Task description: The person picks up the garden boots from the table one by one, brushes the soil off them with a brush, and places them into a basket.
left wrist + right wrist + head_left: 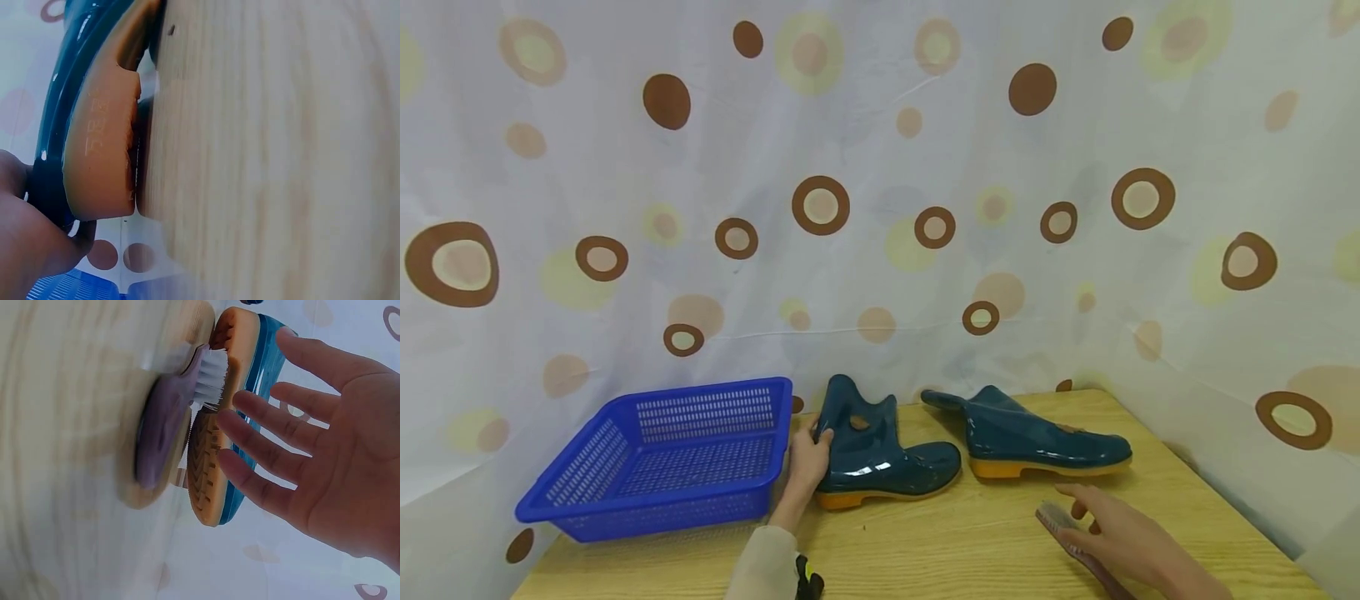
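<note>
Dotted backdrop [865,133]: hung across the upper frame and down both edges, printed with brown, peach and yellow circles and rings.
Wooden table [925,542]: spread across the bottom of the frame, pale yellow and grained.
Blue basket [670,504]: set at lower left, with slotted walls and a broad rim.
Centre boot [868,454]: stood sole-down just beside the basket, glossy dark green over an orange-yellow sole, turned toe-first to the right.
Right-side boot [1037,437]: placed right of centre, matching in colour, flopped over to the left at the shaft.
Right hand [1120,533]: poised at lower right with fingers spread and slightly bent, holding nothing, near the brush.
Left hand [808,458]: curled around the back of the centre boot, gripping firmly, below a cream sleeve [763,562].
Brush [167,419]: laid on the table at lower right, purple-handled and pale-bristled.
Brown patch [859,422]: stuck on the centre boot's shaft.
Heel lettering [97,125]: moulded into the centre boot's sole, character-like, too faint to read for certain.
</note>
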`<state>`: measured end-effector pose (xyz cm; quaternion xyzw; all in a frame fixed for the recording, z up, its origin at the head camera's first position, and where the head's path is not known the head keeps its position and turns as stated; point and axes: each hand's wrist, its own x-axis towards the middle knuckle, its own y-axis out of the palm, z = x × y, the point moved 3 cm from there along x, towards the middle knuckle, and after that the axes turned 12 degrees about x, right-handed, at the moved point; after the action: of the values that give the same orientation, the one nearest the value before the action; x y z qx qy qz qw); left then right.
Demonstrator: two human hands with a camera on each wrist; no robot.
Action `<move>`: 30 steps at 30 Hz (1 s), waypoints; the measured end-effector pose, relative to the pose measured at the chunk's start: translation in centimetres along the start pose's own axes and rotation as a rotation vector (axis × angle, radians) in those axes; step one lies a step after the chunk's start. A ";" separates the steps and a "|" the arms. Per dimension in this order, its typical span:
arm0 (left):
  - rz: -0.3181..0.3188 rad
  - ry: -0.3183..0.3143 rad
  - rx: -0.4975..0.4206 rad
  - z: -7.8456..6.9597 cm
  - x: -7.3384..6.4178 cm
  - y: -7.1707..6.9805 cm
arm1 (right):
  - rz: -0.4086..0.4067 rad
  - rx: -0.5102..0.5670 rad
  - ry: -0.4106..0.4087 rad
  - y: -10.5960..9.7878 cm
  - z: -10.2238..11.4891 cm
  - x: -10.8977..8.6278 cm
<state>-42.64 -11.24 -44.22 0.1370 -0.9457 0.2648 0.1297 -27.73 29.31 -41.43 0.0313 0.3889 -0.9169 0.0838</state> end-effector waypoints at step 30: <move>0.003 0.044 -0.170 -2.4 -1.8 -1.9 | 0.128 0.213 0.046 0.0 -3.0 -1.1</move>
<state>-39.93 -11.21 -41.91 0.1184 -0.9618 0.1867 0.1611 -26.71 31.58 -43.38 0.0859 0.2885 -0.9448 0.1297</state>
